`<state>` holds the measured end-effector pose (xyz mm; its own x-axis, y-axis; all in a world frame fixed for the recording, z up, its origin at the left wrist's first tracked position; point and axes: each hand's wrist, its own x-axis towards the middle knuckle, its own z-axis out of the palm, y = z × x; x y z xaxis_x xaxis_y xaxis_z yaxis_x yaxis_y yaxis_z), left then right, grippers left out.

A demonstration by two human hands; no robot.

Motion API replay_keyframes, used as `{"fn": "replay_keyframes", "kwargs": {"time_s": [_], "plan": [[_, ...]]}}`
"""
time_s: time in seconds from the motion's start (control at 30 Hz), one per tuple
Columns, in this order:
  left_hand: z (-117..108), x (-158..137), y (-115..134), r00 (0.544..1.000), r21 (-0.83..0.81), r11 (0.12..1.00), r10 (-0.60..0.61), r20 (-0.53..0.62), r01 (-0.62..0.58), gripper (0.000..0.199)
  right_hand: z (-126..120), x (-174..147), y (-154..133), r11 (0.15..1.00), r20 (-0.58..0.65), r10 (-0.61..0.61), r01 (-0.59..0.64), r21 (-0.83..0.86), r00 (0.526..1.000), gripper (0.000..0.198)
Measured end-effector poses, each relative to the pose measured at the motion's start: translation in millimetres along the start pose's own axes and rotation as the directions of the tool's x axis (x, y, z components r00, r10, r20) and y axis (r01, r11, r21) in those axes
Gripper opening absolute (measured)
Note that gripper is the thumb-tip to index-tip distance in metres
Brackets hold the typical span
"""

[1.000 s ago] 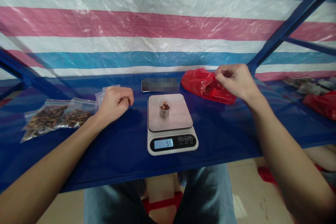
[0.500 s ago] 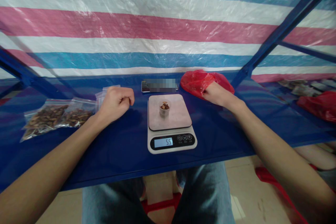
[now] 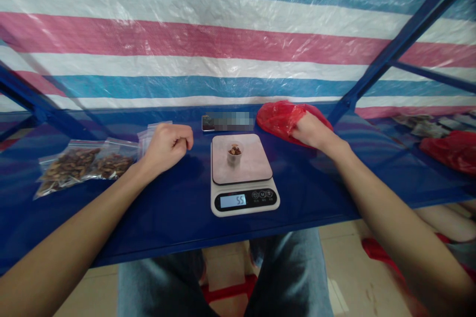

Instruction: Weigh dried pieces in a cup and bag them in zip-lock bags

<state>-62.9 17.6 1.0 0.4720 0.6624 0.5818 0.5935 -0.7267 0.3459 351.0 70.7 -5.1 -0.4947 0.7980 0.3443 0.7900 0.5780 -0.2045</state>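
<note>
A white digital kitchen scale (image 3: 241, 174) sits on the blue table in front of me, its display reading 5.5. On its plate stands a small clear cup (image 3: 234, 157) with brown seed-like pieces in it. My right hand (image 3: 311, 129) reaches into a red plastic bag (image 3: 279, 118) behind and right of the scale; its fingers are hidden inside. Left of the scale my left hand (image 3: 171, 142) rests closed on the table, fingers curled, with nothing visible in it. Beside its wrist lie clear zip bags (image 3: 70, 166) filled with similar brown pieces.
A phone (image 3: 227, 122) lies behind the scale. Flat clear bags (image 3: 145, 136) lie behind my left hand. Farther right are another red bag (image 3: 451, 151) and some grey items. Blue metal frame bars (image 3: 390, 54) rise at both sides, before a striped tarp (image 3: 223, 39).
The view has shifted slightly. My right hand remains in the red bag and my left hand stays curled. The scale reading is unchanged at 5.5.
</note>
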Motion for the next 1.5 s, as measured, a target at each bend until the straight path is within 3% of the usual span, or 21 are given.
{"fn": "replay_keyframes", "kwargs": {"time_s": [0.1,0.23,0.47,0.7,0.83,1.1,1.27,1.43,1.5], "plan": [[-0.6,0.3,1.9,1.0,0.008,1.0,-0.02,0.006,0.02,0.029,-14.7,-1.9,10.1,0.998,0.073,0.024,-0.02,-0.055,0.997,0.032],[-0.1,0.9,3.6,1.0,0.018,1.0,-0.019,0.006,0.019,0.029,-21.9,-5.6,21.8,0.999,0.168,-0.043,0.038,0.033,0.985,0.023],[0.3,2.6,4.5,0.999,0.015,0.999,-0.035,0.009,0.035,0.028,-11.2,-8.1,19.0,0.997,0.088,-0.055,0.059,-0.041,0.995,0.031],[0.3,1.2,2.7,0.999,0.013,0.999,-0.046,0.012,0.046,0.028,-12.4,-1.5,7.6,0.997,0.031,-0.073,0.073,-0.01,0.997,0.027],[0.8,0.7,2.5,1.0,0.005,1.0,-0.029,-0.003,0.029,0.029,-14.7,0.1,7.4,1.0,0.028,0.011,-0.01,-0.029,1.0,0.016],[-0.5,0.2,1.7,1.0,0.01,1.0,-0.015,-0.008,0.016,0.028,-31.6,-2.9,4.6,0.948,-0.058,0.214,-0.193,0.253,0.975,0.014],[-0.3,0.2,-1.3,1.0,0.001,1.0,-0.002,-0.014,0.002,0.029,-60.4,-13.4,8.3,0.908,-0.282,0.339,-0.234,0.346,0.897,0.021],[0.5,0.5,-4.5,0.999,0.011,0.999,0.037,-0.037,-0.037,0.028,-82.3,-19.0,3.0,0.883,-0.546,0.385,-0.124,0.453,0.744,0.02],[0.9,0.7,-4.7,0.998,0.005,0.999,0.048,-0.037,-0.048,0.028,-83.5,-17.1,-3.7,0.868,-0.569,0.382,-0.071,0.492,0.729,0.02]]}}
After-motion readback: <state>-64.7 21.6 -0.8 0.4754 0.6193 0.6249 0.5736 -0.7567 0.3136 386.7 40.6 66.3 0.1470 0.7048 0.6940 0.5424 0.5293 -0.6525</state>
